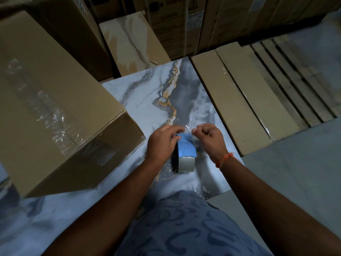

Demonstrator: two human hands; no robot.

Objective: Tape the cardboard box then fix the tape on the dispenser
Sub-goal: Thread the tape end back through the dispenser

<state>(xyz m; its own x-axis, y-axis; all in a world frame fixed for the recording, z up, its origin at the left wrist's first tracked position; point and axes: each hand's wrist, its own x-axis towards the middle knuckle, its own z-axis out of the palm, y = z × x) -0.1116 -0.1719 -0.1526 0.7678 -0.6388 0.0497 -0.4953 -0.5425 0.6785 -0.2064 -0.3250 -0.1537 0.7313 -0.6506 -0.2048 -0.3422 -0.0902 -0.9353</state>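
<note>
A large cardboard box [46,100] stands at the left, with clear tape [55,115] running along its top and down its near end. On the marbled floor tile lies a blue tape dispenser [185,148] with a roll of clear tape [186,164] at its near end. My left hand [162,143] rests on the dispenser's left side, fingers curled over its front. My right hand [210,139] is just to its right, pinching a thin strip of clear tape [188,128] that stretches between both hands' fingertips above the dispenser's front.
Flat long cartons [239,100] lie to the right, and taller stacked cartons [184,24] fill the back. A marbled tile [132,43] leans behind the floor tile [147,100]. Bare grey floor [295,172] lies at the right. My knee in blue patterned cloth [184,224] is below.
</note>
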